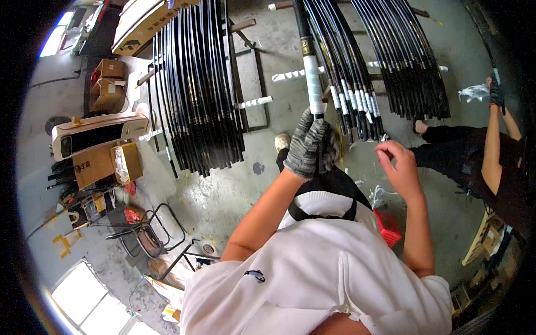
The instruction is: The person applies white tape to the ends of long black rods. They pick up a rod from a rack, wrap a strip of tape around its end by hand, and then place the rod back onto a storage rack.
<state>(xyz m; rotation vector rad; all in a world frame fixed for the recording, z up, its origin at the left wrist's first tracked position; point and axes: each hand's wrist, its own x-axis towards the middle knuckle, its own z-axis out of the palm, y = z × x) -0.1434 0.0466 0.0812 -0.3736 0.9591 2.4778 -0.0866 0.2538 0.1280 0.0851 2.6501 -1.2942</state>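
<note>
My left hand (303, 146), in a grey striped knit glove, is closed around the near end of a long black pole (302, 25). A pale white wrapped band (314, 84) covers part of that pole just beyond my fingers, and a gold mark sits further up. My right hand (399, 167) is bare and raised to the right, its fingers curled in toward the thumb; what they pinch, if anything, is too small to make out. Just past its fingertips lie the near ends of several black poles with white bands (352, 100).
More black poles rest in rows on racks at the left (195, 95) and right (410, 67). A co-worker (474, 151) at the right holds another pole with a gloved hand. A metal-framed chair (151, 234), cardboard boxes (109, 92) and a red basket (386, 228) stand around me.
</note>
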